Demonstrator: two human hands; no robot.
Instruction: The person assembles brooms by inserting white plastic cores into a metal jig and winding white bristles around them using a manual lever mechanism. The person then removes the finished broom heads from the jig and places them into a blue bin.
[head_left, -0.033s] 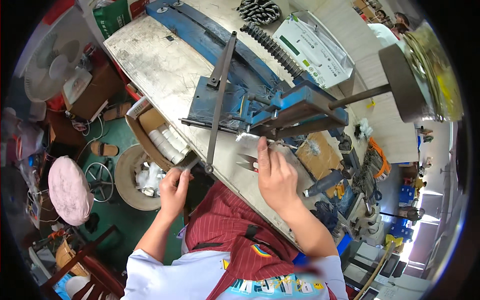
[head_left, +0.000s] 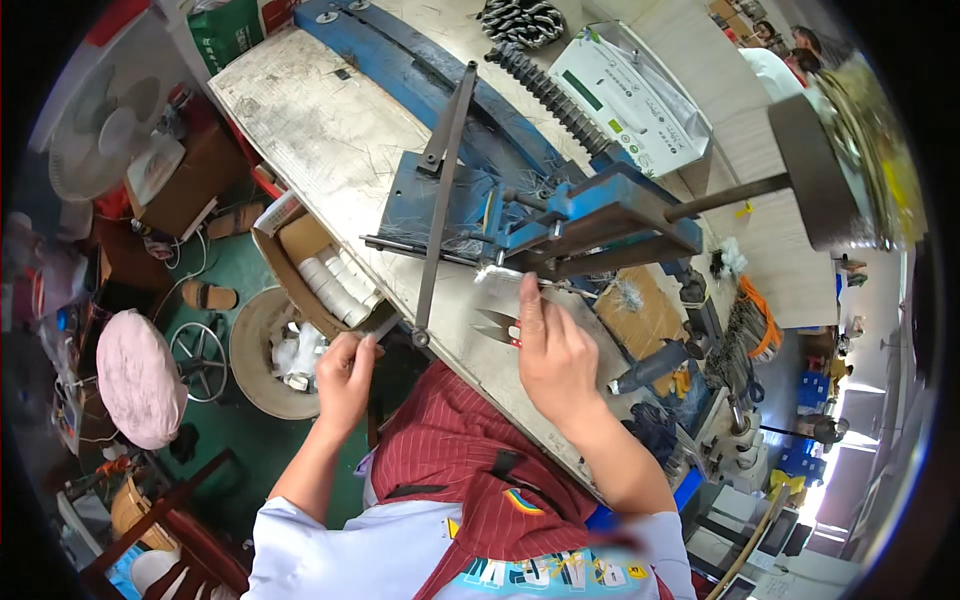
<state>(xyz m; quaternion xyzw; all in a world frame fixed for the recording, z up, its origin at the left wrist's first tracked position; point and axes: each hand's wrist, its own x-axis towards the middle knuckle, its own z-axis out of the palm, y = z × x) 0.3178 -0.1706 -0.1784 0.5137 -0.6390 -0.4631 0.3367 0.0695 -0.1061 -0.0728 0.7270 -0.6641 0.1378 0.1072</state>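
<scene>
Right hand (head_left: 553,355) beside snips (head_left: 498,328), bench (head_left: 330,150) edge.

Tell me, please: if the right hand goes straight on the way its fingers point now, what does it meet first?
Probably the pale, bristly strip at the fingertips of the right hand, then the blue metal machine right behind it. Depth is unclear; the finger may already touch the strip.

Head-worn fisheye view, looking steeply down

The single camera sits close above the right hand (head_left: 555,360) and left hand (head_left: 345,380), facing the surface (head_left: 330,150) stretching beyond them, edges bending toward the rim.
</scene>
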